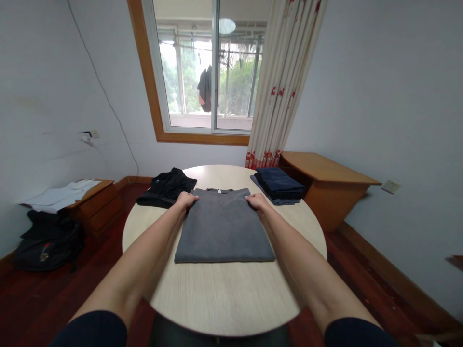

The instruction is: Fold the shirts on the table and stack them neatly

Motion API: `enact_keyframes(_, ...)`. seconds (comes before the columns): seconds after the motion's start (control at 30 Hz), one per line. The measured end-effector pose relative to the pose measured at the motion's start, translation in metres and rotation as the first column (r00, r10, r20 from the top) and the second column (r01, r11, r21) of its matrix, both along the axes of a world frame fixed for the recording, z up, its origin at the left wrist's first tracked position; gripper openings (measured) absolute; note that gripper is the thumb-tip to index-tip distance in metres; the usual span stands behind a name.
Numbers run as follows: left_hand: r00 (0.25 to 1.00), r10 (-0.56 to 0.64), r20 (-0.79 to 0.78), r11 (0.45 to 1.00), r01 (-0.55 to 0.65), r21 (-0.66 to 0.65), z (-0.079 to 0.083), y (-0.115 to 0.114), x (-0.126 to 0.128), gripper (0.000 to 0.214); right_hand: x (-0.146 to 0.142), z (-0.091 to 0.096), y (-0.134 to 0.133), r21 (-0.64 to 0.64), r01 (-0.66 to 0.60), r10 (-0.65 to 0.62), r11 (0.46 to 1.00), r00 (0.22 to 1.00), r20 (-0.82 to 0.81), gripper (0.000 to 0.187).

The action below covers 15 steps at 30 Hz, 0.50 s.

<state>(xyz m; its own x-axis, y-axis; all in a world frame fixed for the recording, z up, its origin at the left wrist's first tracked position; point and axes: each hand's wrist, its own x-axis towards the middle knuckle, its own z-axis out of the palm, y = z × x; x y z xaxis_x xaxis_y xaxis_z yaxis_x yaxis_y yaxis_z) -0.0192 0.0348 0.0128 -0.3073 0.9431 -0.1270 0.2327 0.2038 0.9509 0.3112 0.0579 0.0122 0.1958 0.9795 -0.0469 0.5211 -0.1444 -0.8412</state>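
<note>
A grey shirt [224, 229] lies folded into a flat rectangle on the round, pale wooden table [224, 299]. Its collar, with a small white label, is at the far edge. My left hand [187, 199] grips the shirt's far left corner, thumb on top and fingers tucked out of sight. At the far right corner, my right hand [256, 200] pinches the cloth in the same way. Both arms reach forward along the shirt's sides. Just beyond my left hand lies a loose heap of black clothing [168, 187].
Folded dark clothes [278, 184] are stacked at the table's back right. A brown wooden desk [325, 168] stands behind them, by a flowered curtain [278, 86]. On the left are a low wooden cabinet [97, 207] with papers on it and a black bag [47, 243] on the floor.
</note>
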Motion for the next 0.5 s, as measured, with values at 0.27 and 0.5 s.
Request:
enact_keyframes(0.27,0.989,-0.022,0.147,0.981,-0.007,0.195,0.005,0.018,-0.005,0.024,-0.002,0.009,0.018,0.207,-0.034,0.053,0.978,0.995,-0.086,0.02)
enact_keyframes(0.5,0.984,0.047,0.172,0.988,-0.071,0.139,-0.013,0.028,-0.001,0.068,0.003,-0.009,0.029,0.208,-0.029,0.028,0.978,1.0,0.004,0.039)
